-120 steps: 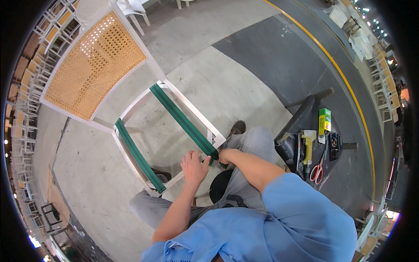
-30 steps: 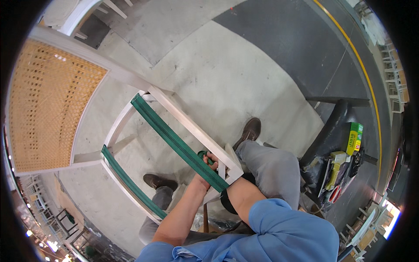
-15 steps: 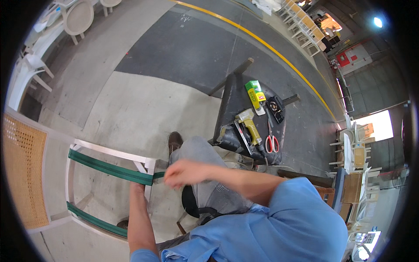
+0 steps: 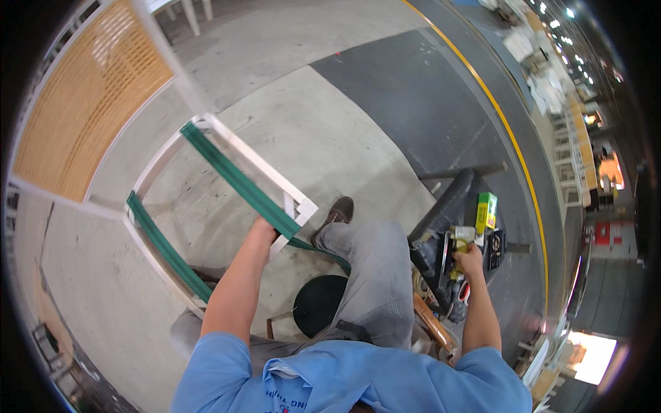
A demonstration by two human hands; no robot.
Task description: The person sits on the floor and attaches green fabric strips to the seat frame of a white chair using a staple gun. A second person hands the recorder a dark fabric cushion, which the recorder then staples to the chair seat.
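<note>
A white wooden chair frame lies tipped at my left, with a woven cane back. Two green webbing straps cross its open seat; the upper strap reaches the near corner, and its loose tail hangs down toward my knee. My left hand is under that strap's near end, against the frame, its fingers hidden. Out to the right, my right hand is closed round a yellow staple gun lying on a black padded chair seat.
On the black seat are a green and yellow box, a small black object and red-handled scissors, partly hidden. A dark round stool top stands between my legs. White chairs line the far right.
My right hand has gone from beside the strap's end to the staple gun on the black seat. The view has turned. My left hand stays under the strap.
</note>
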